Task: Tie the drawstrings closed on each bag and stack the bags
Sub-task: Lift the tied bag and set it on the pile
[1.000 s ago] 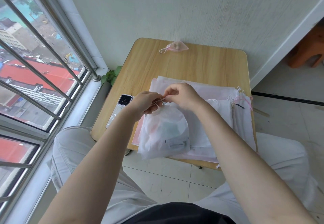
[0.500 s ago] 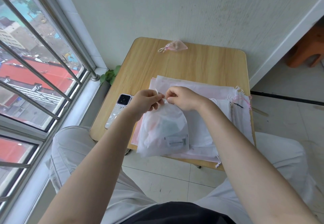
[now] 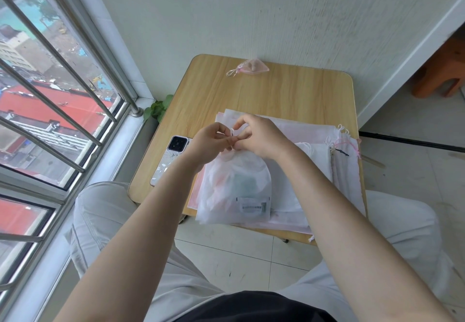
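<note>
A filled white drawstring bag (image 3: 236,190) lies on a pile of flat white and pink bags (image 3: 297,140) on the small wooden table (image 3: 289,95). Its gathered neck points away from me. My left hand (image 3: 208,143) and my right hand (image 3: 259,138) meet at that neck, and each pinches a thin white drawstring (image 3: 232,131) between thumb and fingers. A small pink pouch (image 3: 251,66), its string tied, rests at the table's far edge near the wall.
A phone (image 3: 171,158) lies face down on the table's left side, next to my left wrist. More flat bags with white and pink cords (image 3: 344,150) lie at the right edge. A barred window runs along the left; a wall stands behind the table.
Both hands stayed at the bag's neck and kept working the strings; the fingers shifted, with the string now raised between the two thumbs. The bag itself barely moved.
</note>
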Motion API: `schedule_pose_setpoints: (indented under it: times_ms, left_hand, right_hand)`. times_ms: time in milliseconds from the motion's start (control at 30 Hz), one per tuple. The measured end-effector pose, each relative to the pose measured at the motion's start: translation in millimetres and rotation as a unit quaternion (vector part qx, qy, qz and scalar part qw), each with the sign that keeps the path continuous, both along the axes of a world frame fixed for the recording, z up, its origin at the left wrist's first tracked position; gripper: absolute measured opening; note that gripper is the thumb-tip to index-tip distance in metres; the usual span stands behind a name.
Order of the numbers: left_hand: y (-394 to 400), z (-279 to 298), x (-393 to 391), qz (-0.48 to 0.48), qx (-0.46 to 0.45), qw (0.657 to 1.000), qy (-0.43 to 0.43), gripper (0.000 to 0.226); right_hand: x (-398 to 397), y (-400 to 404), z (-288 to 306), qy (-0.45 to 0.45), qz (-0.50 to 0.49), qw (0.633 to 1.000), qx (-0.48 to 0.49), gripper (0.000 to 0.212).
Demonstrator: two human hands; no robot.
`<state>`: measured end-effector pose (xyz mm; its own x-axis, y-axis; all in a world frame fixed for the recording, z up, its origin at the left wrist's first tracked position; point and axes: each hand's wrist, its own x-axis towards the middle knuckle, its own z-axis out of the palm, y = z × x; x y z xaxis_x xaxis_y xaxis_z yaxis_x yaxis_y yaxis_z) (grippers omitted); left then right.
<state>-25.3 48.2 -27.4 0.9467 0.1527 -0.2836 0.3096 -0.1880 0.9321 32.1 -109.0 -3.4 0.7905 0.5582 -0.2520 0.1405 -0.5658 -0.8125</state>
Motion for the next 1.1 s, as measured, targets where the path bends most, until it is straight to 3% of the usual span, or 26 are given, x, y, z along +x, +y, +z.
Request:
schedule_pose_setpoints:
  times_ms: [333, 467, 733, 933, 1100]
  left_hand:
    - [5, 7, -2, 0.055, -0.025, 0.998, 0.018, 0.029]
    - [6, 9, -1, 0.027, 0.034, 0.998, 0.052, 0.016]
    - [-2, 19, 3, 0.004, 0.121, 0.989, 0.083, 0.023]
    - [-7, 19, 5, -0.007, 0.128, 0.988, 0.09, 0.024]
    - [-5, 17, 2, -0.014, 0.132, 0.987, 0.09, 0.025]
  right_hand:
    - [-3, 3, -4, -0.1, -0.028, 0.994, 0.022, 0.021]
    - [-2, 3, -7, -0.13, -0.032, 0.991, 0.001, 0.017]
    - [-2, 4, -6, -0.16, -0.015, 0.987, -0.016, 0.006]
    - [-5, 5, -2, -0.192, 0.043, 0.977, -0.076, 0.026]
    - [-2, 5, 0, -0.19, 0.077, 0.971, -0.124, 0.022]
